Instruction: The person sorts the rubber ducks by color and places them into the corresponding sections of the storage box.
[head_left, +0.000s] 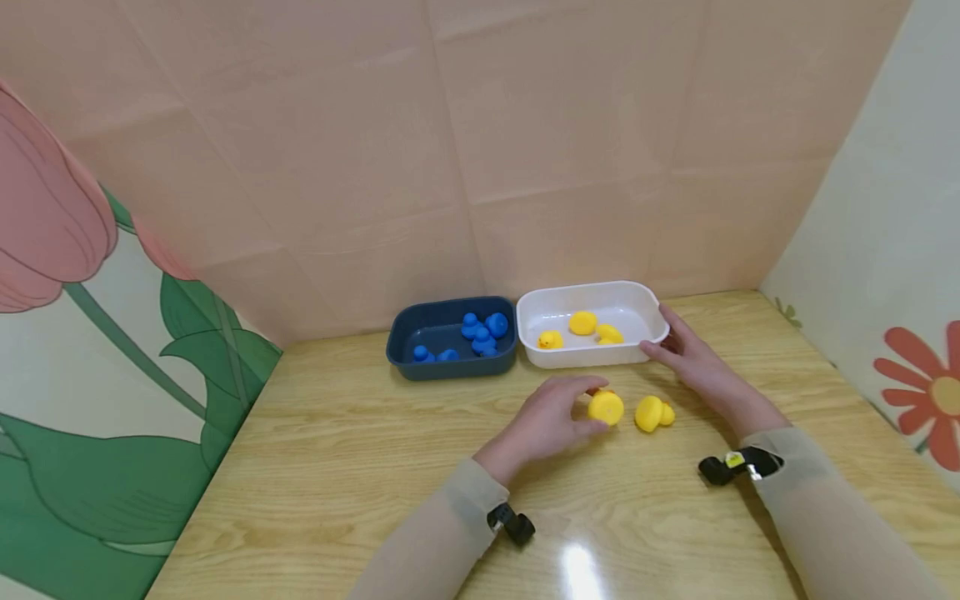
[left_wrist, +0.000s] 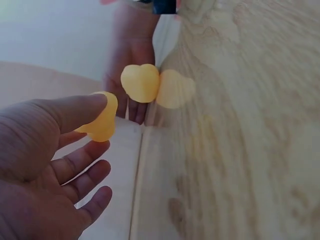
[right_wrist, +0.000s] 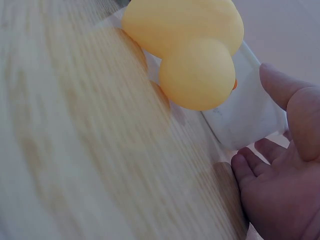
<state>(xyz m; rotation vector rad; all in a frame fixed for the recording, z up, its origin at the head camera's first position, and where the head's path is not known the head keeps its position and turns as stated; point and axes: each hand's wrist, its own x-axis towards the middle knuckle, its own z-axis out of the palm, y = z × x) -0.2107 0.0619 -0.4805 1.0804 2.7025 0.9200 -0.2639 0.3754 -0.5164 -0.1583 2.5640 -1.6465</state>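
Note:
My left hand (head_left: 551, 421) pinches a yellow toy duck (head_left: 606, 408) between thumb and fingers, its flat round base facing the head camera. In the left wrist view the thumb (left_wrist: 82, 111) lies across that duck (left_wrist: 102, 125); the other fingers are spread. Another yellow duck (head_left: 654, 413) lies on its side on the table, just right of the held one. My right hand (head_left: 693, 358) holds the right end of a white tray (head_left: 577, 358), thumb at the front corner and fingers along the end. Three yellow ducks, one of them (head_left: 582, 323) near the middle, lie inside that tray.
Left of the white tray, nearly touching it, stands a dark blue tray (head_left: 450, 369) with several blue toy ducks (head_left: 483, 340). Both trays are near the back edge of the wooden table (head_left: 337, 450), before a pinkish wall covering (head_left: 360, 167). A floral panel (head_left: 900, 250) borders the right side.

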